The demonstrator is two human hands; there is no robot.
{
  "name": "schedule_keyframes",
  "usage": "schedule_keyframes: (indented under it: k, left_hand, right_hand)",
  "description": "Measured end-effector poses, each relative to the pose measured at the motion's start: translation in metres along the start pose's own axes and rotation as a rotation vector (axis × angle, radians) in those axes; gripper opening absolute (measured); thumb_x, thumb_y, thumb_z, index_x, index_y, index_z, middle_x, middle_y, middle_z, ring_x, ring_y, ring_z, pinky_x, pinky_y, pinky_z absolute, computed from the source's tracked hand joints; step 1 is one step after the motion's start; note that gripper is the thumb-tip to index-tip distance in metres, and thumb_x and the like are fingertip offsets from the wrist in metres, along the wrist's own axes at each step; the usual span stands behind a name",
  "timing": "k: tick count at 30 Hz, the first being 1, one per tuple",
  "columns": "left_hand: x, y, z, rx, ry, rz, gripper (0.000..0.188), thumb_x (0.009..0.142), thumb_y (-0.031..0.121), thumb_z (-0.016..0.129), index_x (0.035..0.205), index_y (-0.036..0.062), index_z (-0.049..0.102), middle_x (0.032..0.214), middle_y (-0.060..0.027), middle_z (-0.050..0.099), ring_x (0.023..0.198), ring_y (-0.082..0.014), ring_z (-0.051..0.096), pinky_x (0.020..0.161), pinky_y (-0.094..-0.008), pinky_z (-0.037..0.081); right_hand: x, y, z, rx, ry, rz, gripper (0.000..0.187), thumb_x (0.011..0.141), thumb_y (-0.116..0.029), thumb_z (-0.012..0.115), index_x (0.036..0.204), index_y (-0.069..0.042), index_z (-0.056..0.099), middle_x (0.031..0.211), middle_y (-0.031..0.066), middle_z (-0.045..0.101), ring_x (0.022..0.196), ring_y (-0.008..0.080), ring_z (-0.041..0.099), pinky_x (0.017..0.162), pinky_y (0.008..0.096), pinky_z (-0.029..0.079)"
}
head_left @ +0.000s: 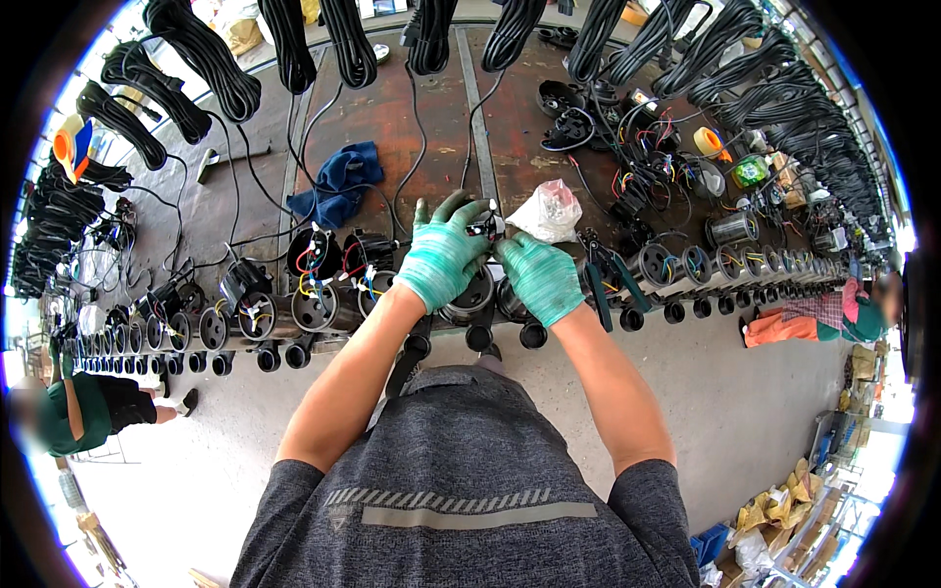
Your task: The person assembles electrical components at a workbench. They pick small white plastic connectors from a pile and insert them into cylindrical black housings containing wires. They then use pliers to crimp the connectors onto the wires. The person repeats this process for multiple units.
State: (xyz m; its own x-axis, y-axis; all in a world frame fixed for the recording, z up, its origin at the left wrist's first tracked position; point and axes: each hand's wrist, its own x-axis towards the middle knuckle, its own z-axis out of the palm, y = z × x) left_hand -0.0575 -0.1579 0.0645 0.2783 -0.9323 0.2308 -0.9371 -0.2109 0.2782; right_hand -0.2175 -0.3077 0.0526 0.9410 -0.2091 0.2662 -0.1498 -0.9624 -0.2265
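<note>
Both my hands wear green-and-white work gloves and meet over the near edge of the bench. My left hand [441, 257] is closed on a small black part [482, 227] with a pale wire end, its fingers round the left side. The fingertips of my right hand [539, 276] pinch at the same part from the right; exactly what they grip is hidden. Below the hands stands a round black housing [470, 294] with an open top. A white plastic bag [551, 210] lies just beyond my right hand, and dark-handled pliers [610, 274] rest to its right.
Black housings [314, 307] with coloured wires line the bench's [446, 127] near edge. Coiled black cables [348, 44] hang over the far side. A blue cloth [343, 184] lies left of centre, loose wired parts [652, 157] at right. People stand at far left [88, 412] and right [833, 316].
</note>
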Motion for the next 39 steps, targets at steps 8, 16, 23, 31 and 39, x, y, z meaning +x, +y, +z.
schedule_keyframes:
  k: [8,16,23,31,39]
  left_hand:
    - [-0.020,-0.004,0.025,-0.372,0.152,0.025,0.035,0.084,0.017,0.083,0.118,0.0119,0.078,0.153,-0.0163,0.057,0.149,-0.0437,0.044,0.124,-0.0584,0.033]
    - [-0.027,-0.013,0.045,-0.733,0.138,0.009,0.031,0.090,0.009,0.080,0.120,0.0057,0.073,0.159,-0.0201,0.051,0.152,-0.0449,0.040,0.126,-0.0535,0.033]
    - [-0.023,-0.008,0.052,-0.702,0.200,-0.002,0.027,0.089,0.006,0.076,0.116,0.0062,0.073,0.156,-0.0183,0.054,0.153,-0.0460,0.040,0.126,-0.0547,0.032]
    - [-0.029,0.007,0.062,-0.251,0.295,-0.077,0.028,0.084,0.009,0.075,0.111,0.0189,0.077,0.156,-0.0078,0.059,0.154,-0.0456,0.042,0.123,-0.0711,0.024]
    - [-0.028,0.007,0.061,-0.292,0.229,-0.088,0.031,0.085,0.011,0.075,0.116,0.0181,0.078,0.156,-0.0097,0.057,0.155,-0.0408,0.041,0.126,-0.0649,0.024]
  right_hand:
    - [-0.006,-0.022,0.003,0.259,0.163,0.124,0.010,0.097,-0.013,0.072,0.105,-0.007,0.073,0.097,0.0140,0.072,0.084,0.0376,0.072,0.070,0.0462,0.059]
    - [-0.014,-0.030,0.016,0.444,0.275,0.176,0.011,0.097,-0.009,0.074,0.107,-0.005,0.072,0.100,0.0168,0.073,0.089,0.0402,0.072,0.077,0.0450,0.058]
    - [-0.013,-0.031,0.017,0.397,0.244,0.208,0.011,0.098,-0.012,0.073,0.106,-0.005,0.070,0.098,0.0196,0.071,0.088,0.0422,0.070,0.075,0.0473,0.057]
    - [-0.003,-0.048,-0.001,1.464,-0.050,1.087,0.021,0.105,-0.022,0.062,0.094,-0.005,0.069,0.073,0.0038,0.067,0.052,0.0198,0.067,0.041,0.0335,0.049]
    - [-0.030,-0.035,0.014,0.669,0.223,0.440,0.037,0.095,0.004,0.069,0.131,-0.004,0.065,0.107,0.0141,0.073,0.097,0.0270,0.075,0.081,0.0407,0.058]
